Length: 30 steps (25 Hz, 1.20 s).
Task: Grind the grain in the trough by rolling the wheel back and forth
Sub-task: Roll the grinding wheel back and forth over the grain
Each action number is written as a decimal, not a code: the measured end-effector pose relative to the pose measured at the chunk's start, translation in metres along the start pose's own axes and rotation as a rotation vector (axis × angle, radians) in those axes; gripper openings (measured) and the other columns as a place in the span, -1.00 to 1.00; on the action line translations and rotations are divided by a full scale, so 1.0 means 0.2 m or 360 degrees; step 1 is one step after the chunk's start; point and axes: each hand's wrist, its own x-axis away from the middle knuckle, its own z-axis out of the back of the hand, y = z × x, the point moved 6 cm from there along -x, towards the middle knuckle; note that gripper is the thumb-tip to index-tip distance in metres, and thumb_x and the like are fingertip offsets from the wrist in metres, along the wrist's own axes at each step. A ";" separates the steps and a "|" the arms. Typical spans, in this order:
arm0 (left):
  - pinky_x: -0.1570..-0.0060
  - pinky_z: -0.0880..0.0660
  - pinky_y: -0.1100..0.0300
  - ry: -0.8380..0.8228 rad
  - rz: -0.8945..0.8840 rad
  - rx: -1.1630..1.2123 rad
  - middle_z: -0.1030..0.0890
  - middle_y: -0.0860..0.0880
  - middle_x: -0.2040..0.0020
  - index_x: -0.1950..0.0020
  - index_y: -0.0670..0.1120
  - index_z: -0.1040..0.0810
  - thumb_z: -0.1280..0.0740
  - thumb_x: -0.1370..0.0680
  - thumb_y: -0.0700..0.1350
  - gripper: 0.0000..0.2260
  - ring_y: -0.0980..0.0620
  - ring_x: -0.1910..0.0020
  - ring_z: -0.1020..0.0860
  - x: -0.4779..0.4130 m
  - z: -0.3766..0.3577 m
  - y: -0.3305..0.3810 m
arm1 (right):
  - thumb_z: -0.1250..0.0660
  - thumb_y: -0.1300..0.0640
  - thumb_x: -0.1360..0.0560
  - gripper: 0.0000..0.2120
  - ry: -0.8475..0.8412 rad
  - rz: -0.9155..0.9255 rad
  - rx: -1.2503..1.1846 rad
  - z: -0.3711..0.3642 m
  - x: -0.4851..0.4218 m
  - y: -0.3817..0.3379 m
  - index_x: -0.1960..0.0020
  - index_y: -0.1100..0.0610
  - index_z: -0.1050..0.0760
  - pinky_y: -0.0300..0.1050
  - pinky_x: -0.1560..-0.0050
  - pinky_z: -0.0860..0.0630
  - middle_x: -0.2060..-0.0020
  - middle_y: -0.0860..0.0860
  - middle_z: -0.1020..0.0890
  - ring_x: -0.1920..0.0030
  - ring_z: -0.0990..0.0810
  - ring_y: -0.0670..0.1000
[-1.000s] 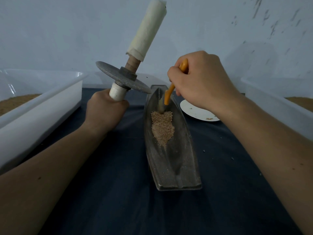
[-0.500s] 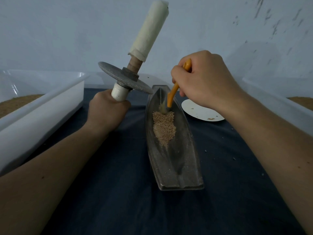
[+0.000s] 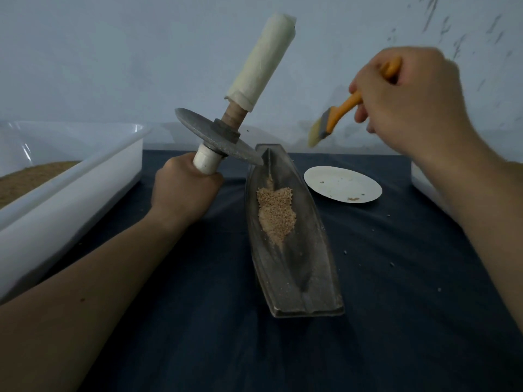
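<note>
left grip (image 3: pixel 185 190) curled round the lower handle of the wheel (image 3: pixel 218 137), wheel tilted in the air, trough (image 3: pixel 297 264) with grain (image 3: pixel 276 216) just right of it, right grip (image 3: pixel 407 94) clasping an orange brush (image 3: pixel 331 120), plate (image 3: pixel 339 182) below

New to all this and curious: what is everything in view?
wheel: one, grey, held up left of trough
trough: one, grey, centre of cloth
grain: one pile, tan, in trough
brush: one, orange handle, held in air, right of wheel
plate: one, white, right of trough
left tub: one, white, left edge
right tub: one, white, right edge
cloth: one, dark blue, under everything
left hand: one, grips wheel's handle
right hand: one, grips brush
</note>
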 end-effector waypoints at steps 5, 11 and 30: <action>0.19 -0.59 -0.01 0.0008 -0.0125 -0.0235 -0.58 0.12 0.30 0.25 0.13 -0.49 -0.38 -0.42 0.00 -0.90 0.00 0.24 -0.59 0.04 -0.01 0.04 | -0.20 -0.07 -0.66 -0.73 -0.0638 0.0220 0.0625 -0.11 0.34 0.26 -0.23 -0.13 -0.63 -0.04 0.11 -0.50 0.15 -0.07 -0.59 0.17 -0.55 0.03; 0.29 -0.50 0.07 0.0024 -0.0406 -0.0600 -0.55 0.08 0.29 0.18 0.10 -0.51 -0.35 -0.49 0.02 -0.94 -0.04 0.26 -0.55 0.11 0.00 0.16 | -0.38 0.32 -0.43 -0.23 -0.1170 -0.0272 0.0642 0.01 0.52 0.41 -0.46 -0.27 -0.25 -0.06 -0.16 -0.48 -0.26 -0.03 -0.39 -0.22 -0.46 0.01; 0.32 -0.33 0.09 -0.0245 -0.0821 -0.1627 -0.39 0.03 0.23 -0.05 0.08 -0.56 -0.30 -0.54 -0.04 -0.89 -0.05 0.28 -0.43 -0.01 -0.15 0.37 | -0.43 -0.04 -0.47 -0.82 -0.1089 0.0344 0.0961 -0.53 0.12 0.14 0.14 0.00 -0.46 -0.11 0.33 -0.38 0.22 0.00 -0.55 0.22 -0.53 0.05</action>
